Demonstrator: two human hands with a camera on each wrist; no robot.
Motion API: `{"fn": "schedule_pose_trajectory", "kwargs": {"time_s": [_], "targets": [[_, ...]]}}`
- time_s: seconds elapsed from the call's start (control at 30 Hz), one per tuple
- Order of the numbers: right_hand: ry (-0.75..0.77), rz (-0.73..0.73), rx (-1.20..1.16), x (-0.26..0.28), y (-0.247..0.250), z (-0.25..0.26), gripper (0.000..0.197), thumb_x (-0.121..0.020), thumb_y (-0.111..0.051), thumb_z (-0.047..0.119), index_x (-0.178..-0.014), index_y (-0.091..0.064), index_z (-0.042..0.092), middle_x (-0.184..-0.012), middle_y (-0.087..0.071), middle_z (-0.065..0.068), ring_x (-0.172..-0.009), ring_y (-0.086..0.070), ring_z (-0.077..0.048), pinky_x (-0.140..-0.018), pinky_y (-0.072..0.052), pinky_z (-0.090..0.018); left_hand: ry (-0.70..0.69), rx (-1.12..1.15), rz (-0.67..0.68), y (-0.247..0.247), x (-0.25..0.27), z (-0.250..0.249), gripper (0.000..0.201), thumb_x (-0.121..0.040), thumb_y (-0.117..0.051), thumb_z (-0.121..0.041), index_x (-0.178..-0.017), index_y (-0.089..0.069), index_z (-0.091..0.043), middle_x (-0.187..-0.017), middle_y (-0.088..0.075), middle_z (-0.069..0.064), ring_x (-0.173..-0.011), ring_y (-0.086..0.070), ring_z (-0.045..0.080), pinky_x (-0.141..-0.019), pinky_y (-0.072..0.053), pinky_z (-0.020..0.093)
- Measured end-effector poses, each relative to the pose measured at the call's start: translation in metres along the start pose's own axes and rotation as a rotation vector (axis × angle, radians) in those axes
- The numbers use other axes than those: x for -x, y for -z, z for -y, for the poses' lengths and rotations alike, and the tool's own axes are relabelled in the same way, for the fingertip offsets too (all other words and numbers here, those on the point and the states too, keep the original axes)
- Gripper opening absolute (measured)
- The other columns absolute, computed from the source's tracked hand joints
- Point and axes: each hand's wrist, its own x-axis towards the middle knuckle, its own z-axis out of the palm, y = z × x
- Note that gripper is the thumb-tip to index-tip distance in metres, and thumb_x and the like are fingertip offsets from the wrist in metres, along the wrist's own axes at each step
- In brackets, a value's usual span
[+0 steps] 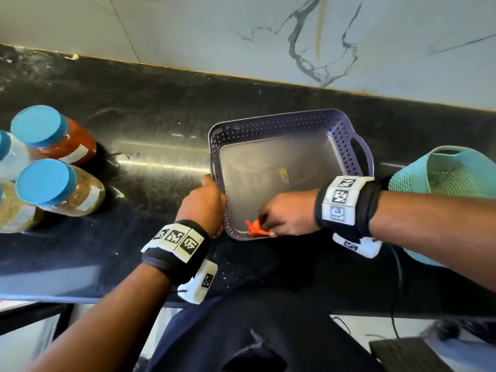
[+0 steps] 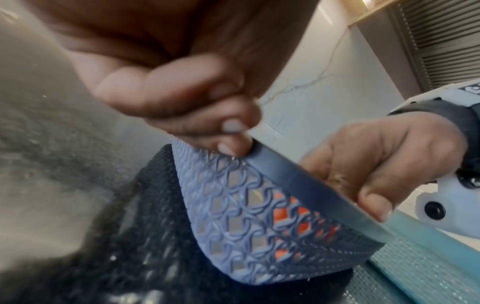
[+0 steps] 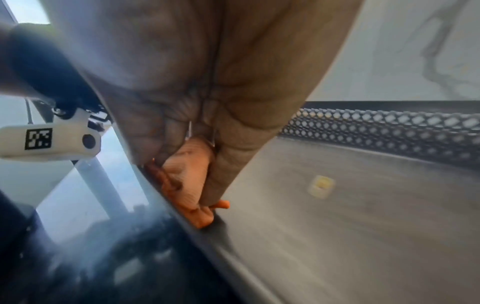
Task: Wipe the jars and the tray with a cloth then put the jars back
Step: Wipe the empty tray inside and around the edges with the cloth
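Observation:
A purple perforated tray stands on the black counter, its floor bare but for a small yellow sticker. My left hand grips the tray's near-left rim, fingers curled over the edge. My right hand is inside the tray at its near-left corner, pinching a bunched orange cloth against the floor and wall. Orange shows through the lattice in the left wrist view. Several jars with blue lids stand at the left: one with red contents, one with brown grains.
A teal perforated basket sits right of the tray, close to my right wrist. A dark cloth lies under the tray's near corner. The marble wall runs behind the counter. A black cable hangs over the counter's front edge.

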Motion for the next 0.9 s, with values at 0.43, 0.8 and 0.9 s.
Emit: {"fn": "schedule_pose_trajectory", "kwargs": {"time_s": [0.43,0.8,0.9], "targets": [[-0.292,-0.119,-0.228,0.012,0.005,0.005,0.023,-0.088,-0.062,0.013,-0.104,-0.077,0.02,-0.096,-0.076,-0.004,-0.081,-0.062,-0.024,-0.077,-0.049,-0.023,0.013,-0.096,-0.043,0.008,-0.005,0.0,0.021,-0.103,-0.035,-0.018,-0.121,-0.038,-0.007,-0.107,-0.067,0.03,-0.098,-0.064,0.049,-0.082,-0.047,0.048],[-0.259,-0.119,-0.427,-0.003,0.012,0.003,0.034,-0.087,-0.068,0.01,-0.117,-0.073,0.025,-0.099,-0.074,0.01,-0.088,-0.065,-0.011,-0.079,-0.05,-0.022,-0.014,-0.166,-0.052,0.011,-0.018,0.001,0.025,-0.101,-0.038,-0.014,-0.126,-0.037,-0.008,-0.108,-0.068,0.028,-0.097,-0.066,0.047,-0.079,-0.047,0.048],[-0.358,-0.002,-0.332,0.035,0.0,-0.02,0.03,-0.084,-0.069,0.011,-0.108,-0.075,0.027,-0.085,-0.07,0.015,-0.077,-0.062,-0.007,-0.069,-0.046,-0.018,-0.012,-0.158,-0.065,0.011,-0.018,0.004,0.027,-0.101,-0.037,-0.013,-0.127,-0.037,-0.009,-0.107,-0.067,0.029,-0.097,-0.065,0.048,-0.079,-0.046,0.048]]}}
